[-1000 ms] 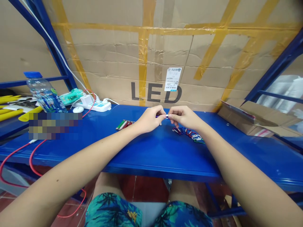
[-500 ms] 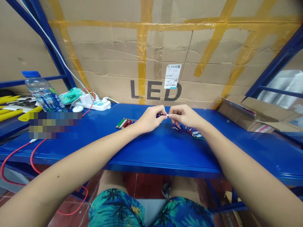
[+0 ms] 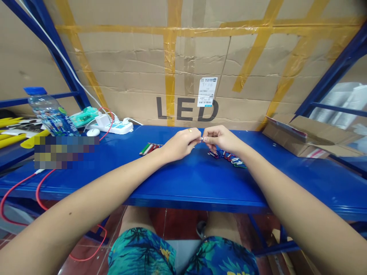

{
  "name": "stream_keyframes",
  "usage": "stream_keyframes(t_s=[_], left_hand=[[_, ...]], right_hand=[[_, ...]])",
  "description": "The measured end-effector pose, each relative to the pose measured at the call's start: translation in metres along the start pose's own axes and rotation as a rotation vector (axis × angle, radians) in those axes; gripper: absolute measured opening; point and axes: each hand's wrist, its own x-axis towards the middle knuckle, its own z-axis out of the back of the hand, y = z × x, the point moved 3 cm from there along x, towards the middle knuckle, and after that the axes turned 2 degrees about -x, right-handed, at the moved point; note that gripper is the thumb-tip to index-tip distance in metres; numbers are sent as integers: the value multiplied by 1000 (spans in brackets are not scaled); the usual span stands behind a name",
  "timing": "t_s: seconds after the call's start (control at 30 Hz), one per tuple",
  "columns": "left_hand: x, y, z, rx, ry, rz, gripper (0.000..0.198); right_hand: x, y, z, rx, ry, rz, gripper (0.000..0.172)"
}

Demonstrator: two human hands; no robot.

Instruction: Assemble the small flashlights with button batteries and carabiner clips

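Both hands pinch one small metal piece above the blue table.

The small metal piece [image 3: 202, 139] sits between the fingertips of the left hand [image 3: 181, 143] and right hand [image 3: 220, 139], fingers of both closed narrowly on it; what it is cannot be told. A ring shows on the left hand. Just beside the right wrist lies a pile of coloured clips [image 3: 229, 158] on the table [image 3: 183, 179]; left of the left hand lies a bundle of small coloured sticks [image 3: 149, 148]. Further left: power strip [image 3: 114, 126], water bottle [image 3: 49, 112]. Behind: cardboard box [image 3: 186, 76] marked LED.
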Motion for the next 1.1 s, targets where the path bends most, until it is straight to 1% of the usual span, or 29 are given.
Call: stream_keyframes(t_s=[0.07,0.13,0.23,0.27,0.33,0.4,0.47,0.57,0.77,0.97,1.1], left_hand=[[2,2,2,21,-13,13,14],[4,5,5,26,-55,49,10],[6,9,10,-43,-135,117,3],[7,10,11,-75,-147,143,5],[8,11,12,-120,-115,207,14],[8,13,10,-139,-28,276,29],[8,14,8,-148,39,318,36],[6,13,7,-156,61,325,32],[0,11,-1,-47,98,286,30],[-1,8,-2,32,95,231,31],[-2,9,-2,62,84,199,31]], right_hand=[[1,2,0,-6,-37,1,27],[2,5,1,-26,-86,14,27],[2,9,2,-91,-154,48,25],[2,9,3,-128,-181,71,24],[2,11,3,-227,-235,142,21],[2,12,2,-336,-267,220,18],[2,12,-1,-418,-267,268,16],[1,10,-5,-444,-240,271,17],[-1,6,-10,-367,-154,148,22],[-2,7,-10,-321,-147,127,24],[-1,5,-12,-254,-126,64,24]])
